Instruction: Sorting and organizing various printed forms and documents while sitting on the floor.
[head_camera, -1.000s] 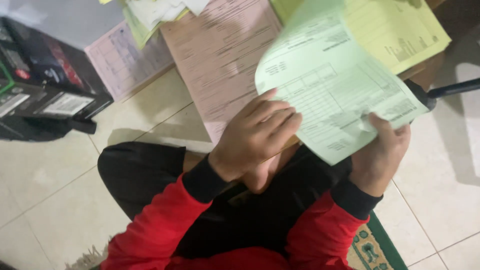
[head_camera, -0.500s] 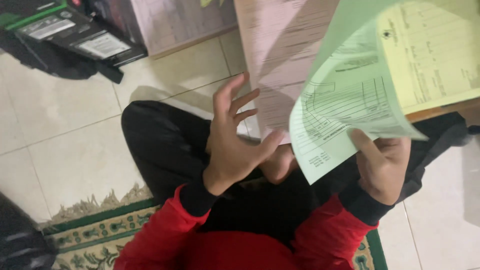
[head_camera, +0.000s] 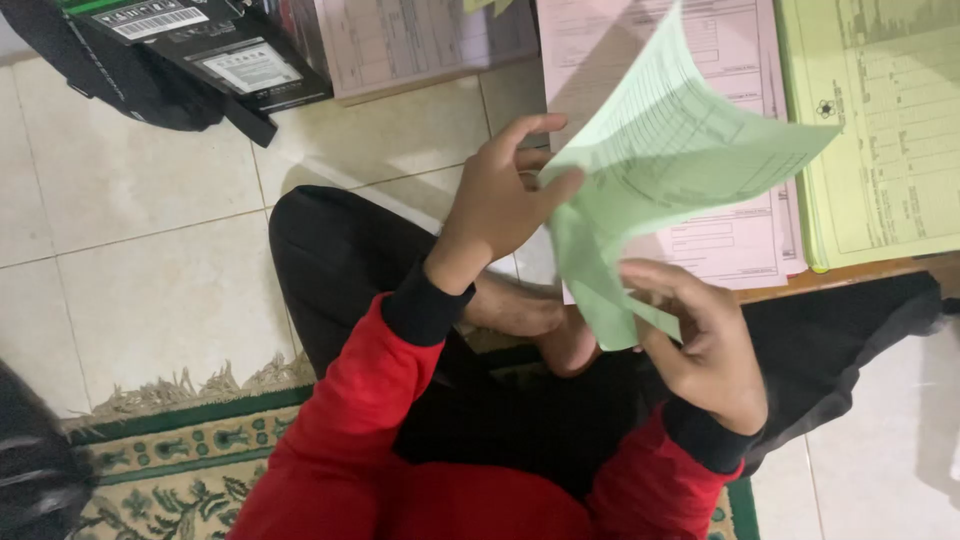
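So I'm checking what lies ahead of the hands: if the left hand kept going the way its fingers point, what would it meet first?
Probably the pink form on the low table beyond the left hand, just past the green sheet it pinches; depth is unclear.

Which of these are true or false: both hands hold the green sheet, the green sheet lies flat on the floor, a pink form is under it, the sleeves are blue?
1. Both the left hand and the right hand hold the green sheet. True.
2. The green sheet lies flat on the floor. False: it is lifted and curled in the air.
3. A pink form lies beneath it. True.
4. The sleeves are blue. False: the sleeves are red with black cuffs.
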